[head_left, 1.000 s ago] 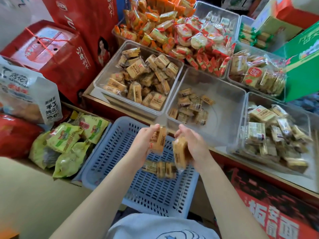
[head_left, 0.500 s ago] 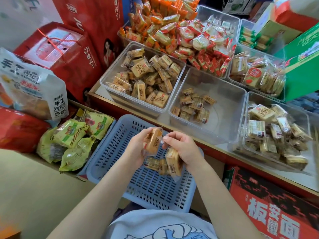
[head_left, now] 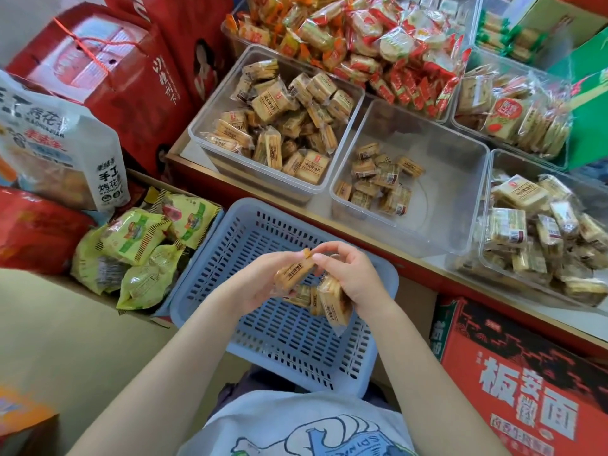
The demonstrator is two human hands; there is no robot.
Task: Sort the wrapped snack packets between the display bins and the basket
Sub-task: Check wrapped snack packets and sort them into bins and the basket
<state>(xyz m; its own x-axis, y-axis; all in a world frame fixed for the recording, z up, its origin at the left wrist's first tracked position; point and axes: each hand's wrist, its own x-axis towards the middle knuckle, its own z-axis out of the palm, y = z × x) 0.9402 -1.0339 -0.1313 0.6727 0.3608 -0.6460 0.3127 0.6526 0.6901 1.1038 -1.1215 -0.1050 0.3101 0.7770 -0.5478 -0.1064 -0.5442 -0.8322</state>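
One head-worn wide-angle view, looking forward and steeply down.

The camera sits above the person's own chest, whose shirt (head_left: 296, 429) fills the bottom edge, with both forearms reaching up into the middle of the frame. It looks close down into the blue basket (head_left: 230, 258) just below, and beyond it onto the counter (head_left: 424, 268) with its clear display bins (head_left: 460, 205) toward the top. Straight edges bow near the borders. There is no second view to share any part of the scene.
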